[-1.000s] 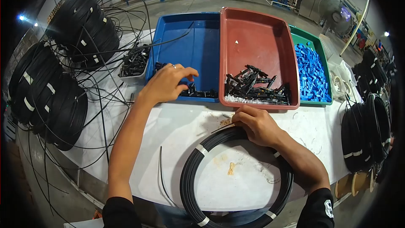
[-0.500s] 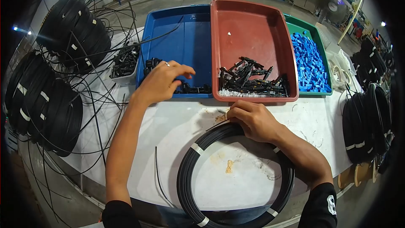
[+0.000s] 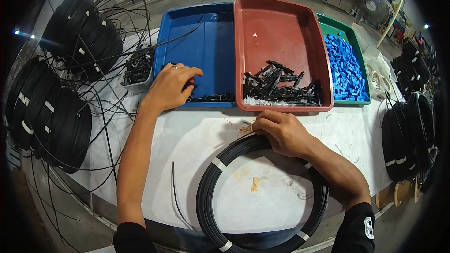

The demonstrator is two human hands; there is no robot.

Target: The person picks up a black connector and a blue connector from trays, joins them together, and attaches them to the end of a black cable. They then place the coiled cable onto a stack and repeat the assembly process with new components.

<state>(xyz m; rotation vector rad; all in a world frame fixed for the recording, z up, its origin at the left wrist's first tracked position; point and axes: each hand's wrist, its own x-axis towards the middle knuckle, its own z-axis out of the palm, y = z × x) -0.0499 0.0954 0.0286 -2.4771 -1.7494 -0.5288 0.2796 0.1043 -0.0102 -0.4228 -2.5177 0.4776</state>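
Note:
My left hand (image 3: 172,86), a ring on one finger, is at the lower left of the blue tray (image 3: 197,30), over small black connector parts (image 3: 213,98). Its index finger and thumb are apart, with black parts showing between them; the other fingertips are hidden. My right hand (image 3: 281,133) pinches the end of a black cable at the top of a coil (image 3: 206,192) bound with white tape bands. The coil lies on the white tabletop, its near side reaching over the front edge.
A red tray (image 3: 281,28) holds black connectors and white bits; a green tray (image 3: 360,72) holds blue pieces. A clear bin (image 3: 137,86) of black parts stands at left. Cable coils (image 3: 51,117) with loose strands crowd the left; more coils (image 3: 405,136) hang right. A short cable (image 3: 175,194) lies on the table.
My left hand has moved left and slightly down, into the black parts in the blue tray. My right hand stays on the cable at the coil's top.

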